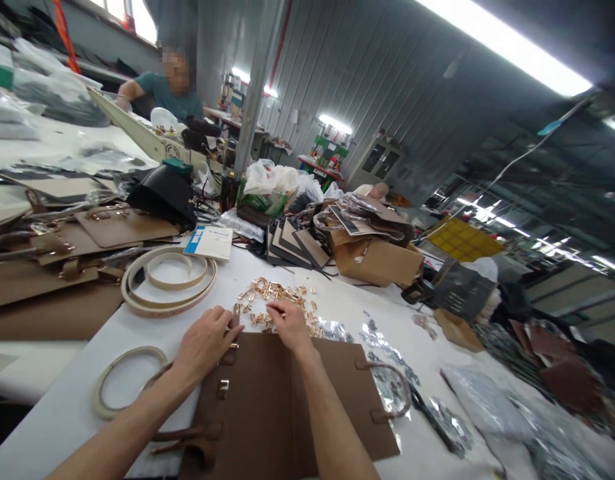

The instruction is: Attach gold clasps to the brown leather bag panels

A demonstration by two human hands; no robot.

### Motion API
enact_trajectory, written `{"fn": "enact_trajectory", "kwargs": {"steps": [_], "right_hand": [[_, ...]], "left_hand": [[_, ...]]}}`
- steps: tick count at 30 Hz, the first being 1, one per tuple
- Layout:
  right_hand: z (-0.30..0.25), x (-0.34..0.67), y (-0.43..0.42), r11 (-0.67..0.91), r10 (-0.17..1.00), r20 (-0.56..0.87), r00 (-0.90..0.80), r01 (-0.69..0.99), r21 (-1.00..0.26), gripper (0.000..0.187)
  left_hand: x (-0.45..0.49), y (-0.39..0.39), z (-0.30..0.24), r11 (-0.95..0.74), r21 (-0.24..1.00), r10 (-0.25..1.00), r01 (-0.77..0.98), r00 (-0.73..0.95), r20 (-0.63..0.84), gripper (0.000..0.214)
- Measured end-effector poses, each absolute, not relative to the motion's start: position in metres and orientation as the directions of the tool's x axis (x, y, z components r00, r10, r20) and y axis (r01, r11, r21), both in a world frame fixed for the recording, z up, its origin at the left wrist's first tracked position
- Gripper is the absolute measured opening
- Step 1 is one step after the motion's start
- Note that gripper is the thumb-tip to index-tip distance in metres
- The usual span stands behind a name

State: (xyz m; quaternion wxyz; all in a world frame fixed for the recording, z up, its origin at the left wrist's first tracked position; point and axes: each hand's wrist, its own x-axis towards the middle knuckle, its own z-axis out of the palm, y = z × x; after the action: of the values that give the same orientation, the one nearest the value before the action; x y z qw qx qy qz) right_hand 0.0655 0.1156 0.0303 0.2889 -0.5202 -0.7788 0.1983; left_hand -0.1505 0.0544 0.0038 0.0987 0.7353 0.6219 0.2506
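Note:
A brown leather bag panel [287, 407] with straps and gold clasps lies flat on the white table in front of me. My left hand [205, 343] rests on the panel's upper left corner, fingers curled against a small strap there. My right hand [287, 323] is at the panel's top edge with its fingertips pinched in a pile of small gold metal fittings [275, 300]. What the pinch holds is too small to name.
Rolls of beige tape [167, 280] [122, 380] lie to the left, stacked brown leather pieces [62, 260] beyond them. Torn foil wrappers [382, 347] litter the right. Cardboard boxes [377, 260], bags and a booklet [209, 241] crowd the back. Another person [165, 90] works at a far table.

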Motion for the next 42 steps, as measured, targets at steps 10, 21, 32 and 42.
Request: {"fn": "enact_trajectory", "kwargs": {"steps": [10,21,32,42], "right_hand": [[0.042,0.027,0.143,0.550,0.825,-0.009,-0.565,0.806,-0.218,0.022],[0.024,0.032,0.135,0.594,0.786,-0.053,-0.615,0.777,-0.208,0.014],[0.021,0.044,0.133,0.639,0.746,-0.004,-0.666,0.718,-0.276,0.009],[0.023,0.053,0.132,0.592,0.806,0.283,-0.520,0.708,-0.385,0.013]], "left_hand": [[-0.173,0.000,0.010,-0.343,0.529,0.861,0.776,0.034,0.508,0.014],[-0.186,-0.135,0.010,0.118,0.742,0.952,0.660,-0.288,0.105,0.028],[-0.152,-0.146,-0.021,-0.016,0.627,0.985,0.779,-0.096,0.145,0.037],[-0.149,-0.128,-0.012,-0.265,0.469,0.931,0.842,0.095,0.354,0.016]]}}
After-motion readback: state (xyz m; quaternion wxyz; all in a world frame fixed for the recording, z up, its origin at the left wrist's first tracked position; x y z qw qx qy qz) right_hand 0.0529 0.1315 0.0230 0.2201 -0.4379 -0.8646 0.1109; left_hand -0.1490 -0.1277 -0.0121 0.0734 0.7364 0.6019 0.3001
